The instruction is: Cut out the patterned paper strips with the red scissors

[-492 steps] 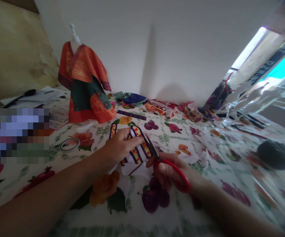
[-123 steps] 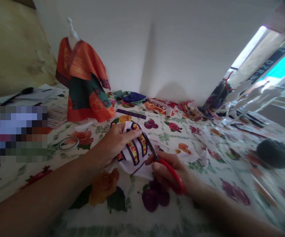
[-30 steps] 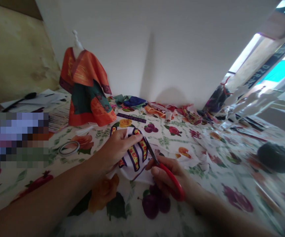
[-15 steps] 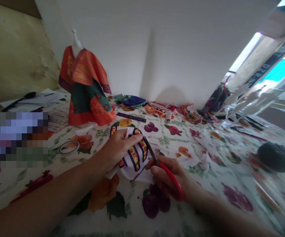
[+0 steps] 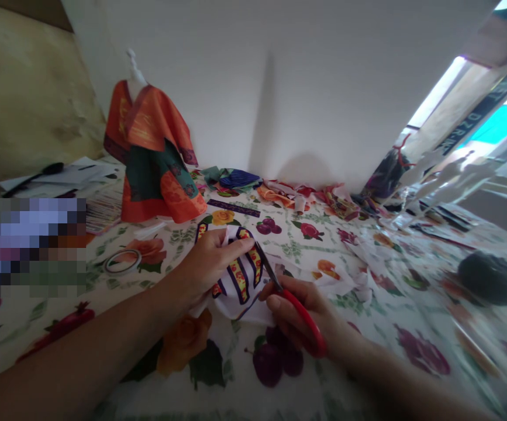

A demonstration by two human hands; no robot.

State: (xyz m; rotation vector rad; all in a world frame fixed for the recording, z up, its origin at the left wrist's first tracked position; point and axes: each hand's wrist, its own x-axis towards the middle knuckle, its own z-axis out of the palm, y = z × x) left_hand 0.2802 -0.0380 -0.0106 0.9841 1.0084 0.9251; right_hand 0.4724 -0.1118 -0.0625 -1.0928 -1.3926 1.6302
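Note:
My left hand pinches a white piece of printed fabric with yellow, red and dark blue strips, thumb on top. In my right hand is a pair of red-handled scissors, my fingers closed round the handles. The dark blades point up and left, lying along the right edge of the printed strip, close to my left thumb tip. Whether the blades are apart is hard to make out. Part of the fabric is hidden beneath my left fingers.
A small mannequin in an orange and green robe stands at the back left. A roll of tape lies left of my hands. Fabric scraps line the wall. White figures and a dark bundle are at the right.

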